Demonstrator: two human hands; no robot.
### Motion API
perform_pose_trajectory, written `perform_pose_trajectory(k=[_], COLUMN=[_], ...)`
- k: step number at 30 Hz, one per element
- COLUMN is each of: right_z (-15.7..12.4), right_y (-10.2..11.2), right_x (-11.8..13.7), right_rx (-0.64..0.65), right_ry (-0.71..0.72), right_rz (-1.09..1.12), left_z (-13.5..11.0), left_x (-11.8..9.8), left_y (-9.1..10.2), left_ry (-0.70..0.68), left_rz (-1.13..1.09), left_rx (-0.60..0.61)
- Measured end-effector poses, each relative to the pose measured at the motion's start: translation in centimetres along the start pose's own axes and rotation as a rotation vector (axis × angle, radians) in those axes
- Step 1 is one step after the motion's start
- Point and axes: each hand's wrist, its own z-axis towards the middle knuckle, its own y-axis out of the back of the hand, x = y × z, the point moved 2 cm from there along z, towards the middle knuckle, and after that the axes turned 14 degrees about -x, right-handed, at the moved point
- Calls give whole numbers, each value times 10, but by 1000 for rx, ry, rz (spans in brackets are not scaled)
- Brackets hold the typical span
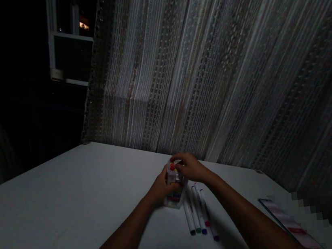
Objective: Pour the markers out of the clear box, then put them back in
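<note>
A clear plastic marker case [174, 186] with coloured marker caps at its top stands tilted on the white table [72, 202]. My left hand [159, 190] wraps round the case's side and holds it. My right hand [190, 167] is closed over the top of the case, fingertips on the marker ends. Several white markers [198, 214] with coloured caps lie side by side on the table just in front of the case, between my forearms.
A flat pink and white sheet or packet [289, 224] lies near the table's right edge. A striped patterned curtain [222, 64] hangs close behind the table. A dark window [72, 39] is at the upper left. The room is dim.
</note>
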Motion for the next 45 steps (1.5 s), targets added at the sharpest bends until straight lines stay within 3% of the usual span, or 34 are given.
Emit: perform_pose_trajectory(k=[8,13,15,20,24,31,39,45], right_z=[-4,-1,-1,-5,-8,-4,3,-6], right_y=[-1,6,10,11,11,10,-1,10], right_x=[-2,-9,-10,-7,2,2,-13,-3], right_rx=[108,21,5,158,195,148,63,45], right_ry=[-71,-78,-47,92,143,88,3,81], right_rz=[160,127,76,-18,-76,-162,-8,23], left_z=[-1,1,1,-1,1,0,-3,-4], left_x=[4,8,6,6,9,3,3,2], left_y=[3,4,4,3,4,2,2,2], left_ry=[15,36,38,30,16,12,67,51], left_rz=[-29,-30,-28,-44,-15,-8,-65,-63], left_rx=[6,22,20,23,6,0,11,-3])
